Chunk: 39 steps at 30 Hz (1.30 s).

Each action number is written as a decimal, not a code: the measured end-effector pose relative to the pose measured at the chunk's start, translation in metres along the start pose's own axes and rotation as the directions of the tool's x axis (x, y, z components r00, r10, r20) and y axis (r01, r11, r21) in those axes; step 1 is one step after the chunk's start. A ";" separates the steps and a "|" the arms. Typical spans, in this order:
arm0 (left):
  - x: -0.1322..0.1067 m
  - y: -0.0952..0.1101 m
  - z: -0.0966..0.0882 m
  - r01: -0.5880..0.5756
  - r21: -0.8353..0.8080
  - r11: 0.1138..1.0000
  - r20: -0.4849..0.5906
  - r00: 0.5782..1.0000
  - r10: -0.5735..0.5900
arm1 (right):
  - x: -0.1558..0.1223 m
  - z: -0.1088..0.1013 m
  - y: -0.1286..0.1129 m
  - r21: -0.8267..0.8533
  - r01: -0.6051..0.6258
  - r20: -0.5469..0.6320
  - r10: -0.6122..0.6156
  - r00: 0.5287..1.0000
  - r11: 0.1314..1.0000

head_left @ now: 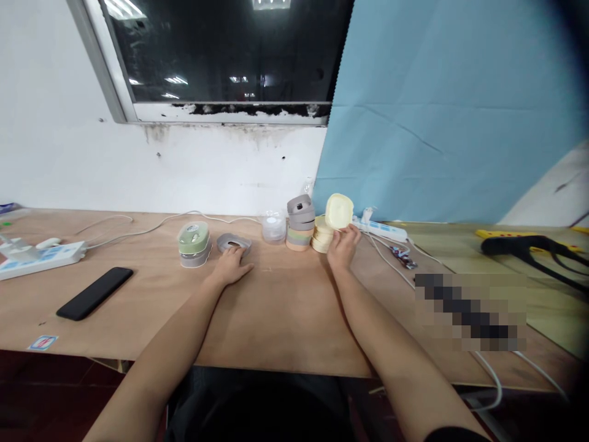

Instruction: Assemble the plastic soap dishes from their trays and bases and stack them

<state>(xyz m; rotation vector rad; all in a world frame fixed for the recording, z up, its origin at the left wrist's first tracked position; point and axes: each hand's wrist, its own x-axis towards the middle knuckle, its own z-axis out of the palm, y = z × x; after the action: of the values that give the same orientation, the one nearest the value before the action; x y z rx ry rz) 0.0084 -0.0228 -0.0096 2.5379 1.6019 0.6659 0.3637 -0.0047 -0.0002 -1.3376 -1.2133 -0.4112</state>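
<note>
My left hand [231,265] rests its fingertips on a shallow grey square-round lid [222,241] with an opening in its middle, lying on the table. The thumb sticks out to the side, apart from the lid. My right hand [343,247] grips a pale yellow shallow dish-like piece [339,210] at its lower edge, tilted up with its inside facing me. Just left of that hand stands a stack of similar pale yellow pieces [321,235]. A taller stack of grey, green and peach pieces [300,224] is beside it, with a grey lid leaning on top.
A green-and-grey round-cornered container [194,245] stands left of my left hand. Clear plastic pieces [273,227] sit near the wall. A black phone [96,293], a left power strip [55,258], a right power strip [384,231], cables and a black strap [529,248] also lie about.
</note>
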 end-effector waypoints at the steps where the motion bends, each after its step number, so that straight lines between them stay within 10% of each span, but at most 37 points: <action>1: 0.000 -0.001 0.001 -0.001 0.000 1.000 0.000 1.000 0.001 | 0.001 -0.001 0.000 -0.001 0.008 -0.025 -0.008 1.000 1.000; 6: 0.001 -0.006 0.005 -0.010 -0.022 1.000 -0.026 1.000 0.010 | -0.001 -0.008 -0.012 -0.006 0.119 -0.036 -0.119 0.992 0.993; 10: 0.002 -0.005 0.003 -0.011 -0.033 0.999 -0.135 0.991 0.007 | -0.016 -0.006 -0.037 0.123 0.243 0.180 -0.263 0.948 0.962; 17: -0.004 0.016 -0.016 -0.190 -0.190 0.963 -0.426 0.900 0.094 | -0.060 0.003 -0.090 0.532 0.293 0.522 -0.580 0.626 0.795; 24: -0.010 0.031 -0.028 -0.035 -0.240 0.970 -0.234 0.972 -0.023 | -0.061 -0.001 -0.093 0.260 0.000 0.605 -0.163 0.779 0.965; 27: -0.010 0.034 -0.030 -0.039 -0.200 0.979 -0.076 0.997 0.024 | -0.051 0.003 -0.082 0.155 -0.013 0.679 -0.096 0.728 0.988; 33: -0.008 0.025 -0.025 0.143 -0.080 0.986 0.176 0.976 -0.127 | -0.044 0.008 -0.073 0.079 0.167 0.874 -0.149 0.463 0.983; 39: -0.006 0.013 -0.019 0.179 -0.132 0.975 -0.058 0.981 -0.188 | -0.046 0.006 -0.079 0.108 0.267 0.873 -0.220 0.436 0.958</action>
<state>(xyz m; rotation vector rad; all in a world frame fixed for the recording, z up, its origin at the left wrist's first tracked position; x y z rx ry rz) 0.0101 -0.0373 0.0099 2.2686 1.7300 0.8155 0.2784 -0.0390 0.0001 -1.4467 -2.3157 0.1299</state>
